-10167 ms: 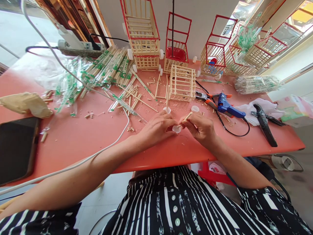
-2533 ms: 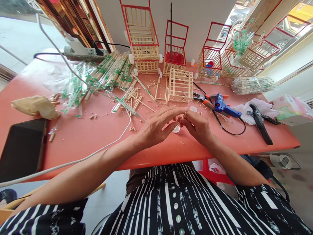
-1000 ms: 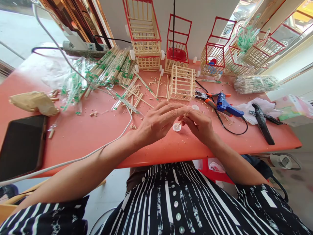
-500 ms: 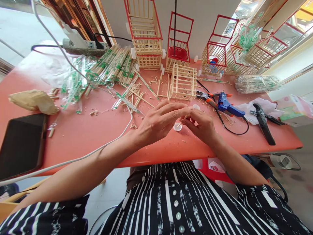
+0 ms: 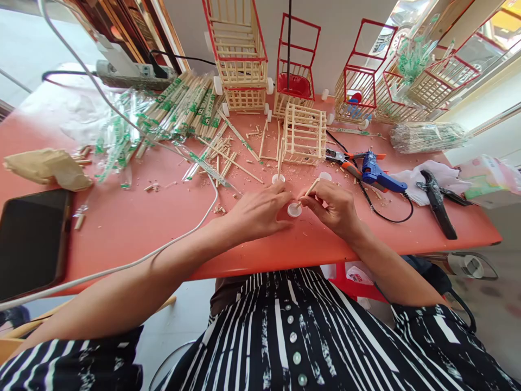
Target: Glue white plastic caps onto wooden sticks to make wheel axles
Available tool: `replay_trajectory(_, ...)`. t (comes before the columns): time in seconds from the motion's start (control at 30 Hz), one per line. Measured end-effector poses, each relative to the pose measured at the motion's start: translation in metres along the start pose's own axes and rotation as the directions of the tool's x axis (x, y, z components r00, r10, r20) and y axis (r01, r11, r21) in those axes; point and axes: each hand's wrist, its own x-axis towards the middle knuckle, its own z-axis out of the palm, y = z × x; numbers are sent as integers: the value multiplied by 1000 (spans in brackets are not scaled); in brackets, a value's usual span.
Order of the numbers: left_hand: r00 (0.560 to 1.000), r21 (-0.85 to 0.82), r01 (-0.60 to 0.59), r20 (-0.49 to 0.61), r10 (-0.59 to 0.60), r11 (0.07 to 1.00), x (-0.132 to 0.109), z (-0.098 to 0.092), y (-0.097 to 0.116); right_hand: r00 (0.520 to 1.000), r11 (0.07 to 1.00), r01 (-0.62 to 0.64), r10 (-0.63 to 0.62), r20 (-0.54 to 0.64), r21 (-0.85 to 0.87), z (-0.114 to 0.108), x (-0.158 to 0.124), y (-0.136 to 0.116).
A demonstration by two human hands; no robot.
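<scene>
Currently R hand point(image 5: 331, 202) pinches stick point(image 5: 311, 188) btwn fingers, tip at white disc point(image 5: 293, 210).
L hand point(image 5: 262, 212) lies at disc's 9 o'clock, fingers loosely apart, gripping nothing visible; best to steady disc w/ L, keep tip centred, press lightly. Bench point(image 5: 293, 258) edge at disc's 6; slatted frame point(image 5: 304, 133) at 12, glue gun point(image 5: 378, 177) approx 2, so prob. more elbow room toward 5.

black shirt point(image 5: 260, 336) covered in uneven white stripes point(image 5: 279, 331), some solid, some kinda scratchy like dry brush strokes. row of shiny round pale buttons point(image 5: 297, 358) down the front. left sleeve point(image 5: 77, 361) and right sleeve point(image 5: 459, 347) are the same print, pretty loose, both ending around the elbow.
</scene>
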Motion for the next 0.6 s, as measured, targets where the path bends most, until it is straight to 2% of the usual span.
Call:
replay_trajectory(0.13,995,-44,-27,-95,22,999,2,12,-4,1000,1000,19,-20,-8,-15,0,0,0)
replay_trajectory(0.27,983,-69,-78,-171,65,995,4,14,-5,1000,999,24,-25,-12,-26,1,1,0)
replay_trajectory(0.4,979,-99,-102,-189,82,990,5,11,-4,999,999,32,-32,-12,-23,0,2,0)
replay_trajectory(0.6,986,-103,-62,-162,45,993,5,8,-2,999,1000,14,-13,-34,26,0,1,0)
